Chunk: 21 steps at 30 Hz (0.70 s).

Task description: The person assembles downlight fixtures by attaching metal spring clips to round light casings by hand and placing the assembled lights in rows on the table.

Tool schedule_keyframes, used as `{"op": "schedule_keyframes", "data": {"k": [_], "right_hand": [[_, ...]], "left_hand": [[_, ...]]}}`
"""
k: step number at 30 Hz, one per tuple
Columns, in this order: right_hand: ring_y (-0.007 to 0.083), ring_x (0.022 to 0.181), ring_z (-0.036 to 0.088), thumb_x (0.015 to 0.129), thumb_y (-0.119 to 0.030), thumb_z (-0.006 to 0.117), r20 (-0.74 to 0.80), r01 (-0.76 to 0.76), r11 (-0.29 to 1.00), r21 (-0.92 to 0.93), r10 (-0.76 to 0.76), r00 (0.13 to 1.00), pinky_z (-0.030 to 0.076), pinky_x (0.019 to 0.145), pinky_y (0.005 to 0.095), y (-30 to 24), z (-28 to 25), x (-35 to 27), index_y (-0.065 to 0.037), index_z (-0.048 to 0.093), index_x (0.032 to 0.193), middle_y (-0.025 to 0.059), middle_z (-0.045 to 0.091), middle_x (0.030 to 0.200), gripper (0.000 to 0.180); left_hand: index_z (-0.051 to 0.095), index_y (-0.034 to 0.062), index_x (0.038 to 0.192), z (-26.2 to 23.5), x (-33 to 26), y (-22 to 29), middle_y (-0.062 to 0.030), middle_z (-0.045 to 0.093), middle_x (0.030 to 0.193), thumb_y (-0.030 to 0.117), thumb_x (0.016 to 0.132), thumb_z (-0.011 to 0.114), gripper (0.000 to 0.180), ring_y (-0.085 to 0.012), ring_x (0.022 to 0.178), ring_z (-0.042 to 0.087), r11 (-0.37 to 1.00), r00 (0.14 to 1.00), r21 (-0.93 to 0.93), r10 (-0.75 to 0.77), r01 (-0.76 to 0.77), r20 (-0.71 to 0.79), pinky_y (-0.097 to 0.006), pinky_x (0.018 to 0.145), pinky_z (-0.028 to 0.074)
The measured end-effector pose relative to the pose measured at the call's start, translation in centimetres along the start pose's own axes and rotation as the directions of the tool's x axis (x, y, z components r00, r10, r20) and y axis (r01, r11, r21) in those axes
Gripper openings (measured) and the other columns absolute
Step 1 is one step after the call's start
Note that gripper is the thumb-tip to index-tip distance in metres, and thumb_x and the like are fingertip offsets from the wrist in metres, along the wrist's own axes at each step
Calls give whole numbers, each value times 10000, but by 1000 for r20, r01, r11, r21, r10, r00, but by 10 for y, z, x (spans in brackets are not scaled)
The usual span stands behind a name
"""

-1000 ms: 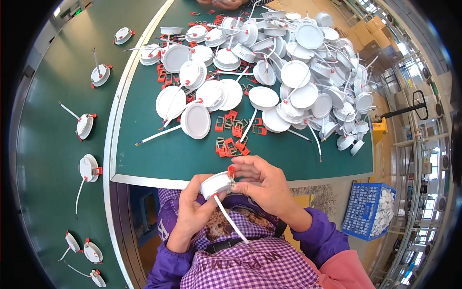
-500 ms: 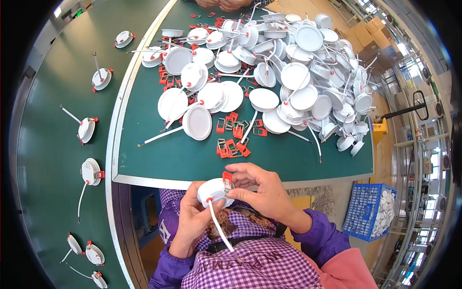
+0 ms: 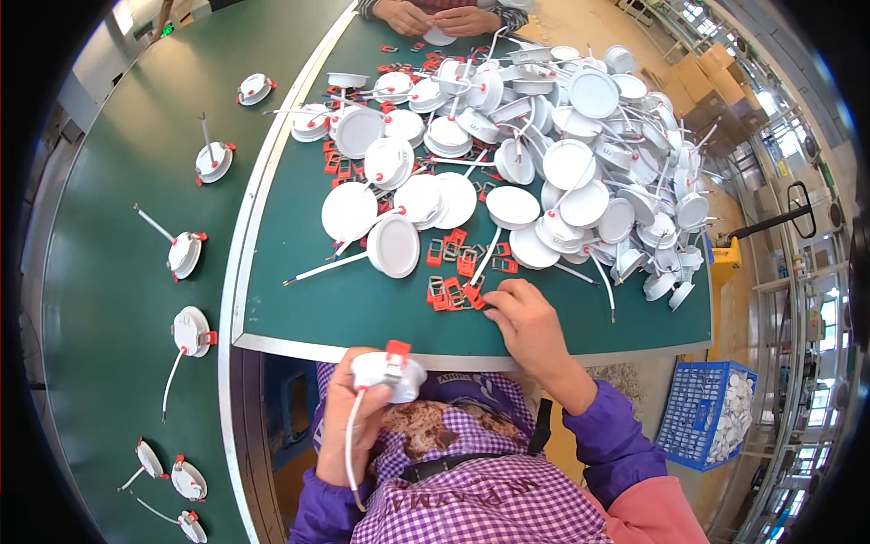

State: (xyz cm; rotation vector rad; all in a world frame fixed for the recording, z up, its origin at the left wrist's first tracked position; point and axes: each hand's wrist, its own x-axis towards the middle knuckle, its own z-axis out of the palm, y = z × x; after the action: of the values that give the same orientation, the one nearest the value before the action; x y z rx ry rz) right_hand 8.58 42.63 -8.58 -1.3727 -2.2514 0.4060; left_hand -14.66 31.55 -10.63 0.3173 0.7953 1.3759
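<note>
My left hand grips a round white downlight above my lap, at the near table edge. A red and metal spring clip sits on the downlight's side, and its white cable hangs down past my wrist. Farther right, my right hand reaches over the table edge. Its thumb and fingertips close on a red spring clip at the right side of a small clip pile. More loose clips lie just beyond.
A large heap of white downlights covers the table's middle and right. Opposite, another person's hands hold a white part. Several clipped downlights stand spaced along the left green surface. A blue crate with white pieces stands right.
My right hand has left the downlight and moved forward to the clip pile. The left hand has drawn the downlight slightly left and turned it. The other person's hands show more fully.
</note>
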Motion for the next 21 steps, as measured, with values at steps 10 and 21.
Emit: {"op": "schedule_keyframes", "data": {"k": [10, 21], "right_hand": [[267, 814, 602, 766, -85, 706, 44, 92, 995, 41, -94, 995, 505, 665, 365, -7, -5, 7, -27, 616, 897, 93, 580, 890, 170], [284, 790, 616, 796, -21, 663, -37, 25, 991, 129, -21, 999, 503, 687, 354, 3, 3, 24, -6, 661, 944, 122, 601, 913, 149]], "left_hand": [[559, 30, 1128, -119, -60, 118, -46, 606, 951, 239, 864, 682, 359, -124, 790, 605, 674, 718, 731, 562, -108, -412, -222, 628, 476], [455, -9, 1318, -327, -194, 216, -152, 427, 1416, 77, 880, 620, 475, -241, 1242, 481, 420, 455, 889, 765, 185, -456, -353, 1021, 405]]}}
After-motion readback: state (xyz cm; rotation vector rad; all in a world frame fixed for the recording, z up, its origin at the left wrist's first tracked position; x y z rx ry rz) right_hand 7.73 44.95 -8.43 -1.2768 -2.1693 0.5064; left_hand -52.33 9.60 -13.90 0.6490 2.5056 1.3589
